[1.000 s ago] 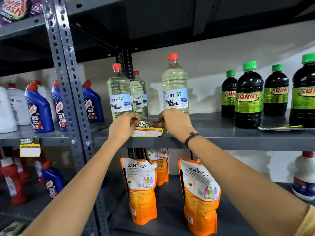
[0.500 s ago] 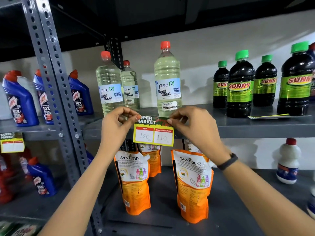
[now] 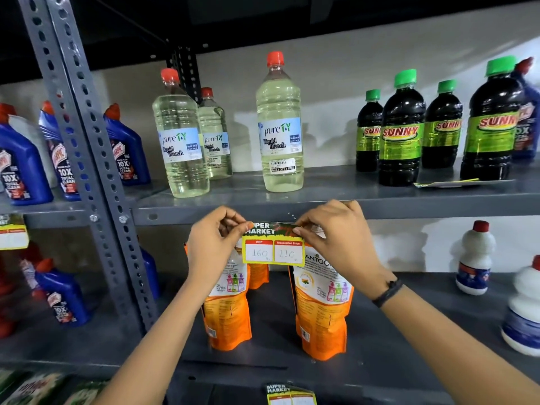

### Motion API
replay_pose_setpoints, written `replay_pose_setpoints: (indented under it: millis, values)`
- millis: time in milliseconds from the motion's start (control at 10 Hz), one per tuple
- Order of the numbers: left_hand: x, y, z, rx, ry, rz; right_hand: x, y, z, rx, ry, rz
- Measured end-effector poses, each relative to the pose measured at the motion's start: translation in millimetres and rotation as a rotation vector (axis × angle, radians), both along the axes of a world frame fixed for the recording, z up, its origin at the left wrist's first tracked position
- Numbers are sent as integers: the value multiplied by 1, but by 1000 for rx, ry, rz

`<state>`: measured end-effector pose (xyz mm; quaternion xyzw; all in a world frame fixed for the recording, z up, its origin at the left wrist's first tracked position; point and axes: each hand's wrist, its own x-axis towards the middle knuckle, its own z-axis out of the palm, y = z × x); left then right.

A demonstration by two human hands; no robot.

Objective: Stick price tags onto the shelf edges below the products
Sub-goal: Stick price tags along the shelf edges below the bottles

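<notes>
Nearest the camera, 2 bare forearms reach up to the rack, and another tag (image 3: 290,394) lies at the front of the bottom shelf between them. The left hand (image 3: 211,247) pinches the top left corner of the price tag (image 3: 273,245) between thumb and fingertips, closed on it; the right hand (image 3: 336,232) does the same at the top right corner, a dark band on its wrist. The tag hangs flat and face-out just under the shelf edge (image 3: 409,210), its green header at the lip and its yellow part, marked 160 and 110, dangling in front of the orange pouches (image 3: 320,311) on the shelf below. To finish well, the header probably wants lifting level against the front face of the edge, centred under the liquid bleach bottles (image 3: 279,124), then pressing from the middle outward so it sticks without a crease; whether the back is already tacked cannot be told. Farther back stand 3 bleach bottles, blue cleaner bottles (image 3: 22,159) left of the upright, dark green-capped bottles (image 3: 401,130) to the right with a loose tag (image 3: 447,183) lying before them, and white bottles (image 3: 474,258) lower right. Against 0.5 s ago the tag is held the same way, at about the same height under the edge; 1 s ago it lay on the shelf top beside the front bottle with both hands on it.
</notes>
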<state>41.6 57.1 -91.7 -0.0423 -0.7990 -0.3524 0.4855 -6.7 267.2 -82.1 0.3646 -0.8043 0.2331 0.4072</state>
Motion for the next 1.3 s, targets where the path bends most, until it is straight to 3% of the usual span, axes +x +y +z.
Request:
replay_pose_setpoints:
  millis: [500,1000,1300]
  values:
    - [-6,1,0,-67,-3,96,-5,-6,-5,-35,95,-106]
    - [-6,-1,0,-70,-28,85,-7,-7,-6,-50,110,-107]
    - [-3,-6,15,-34,-3,61,-4,-10,6,-163,56,-26]
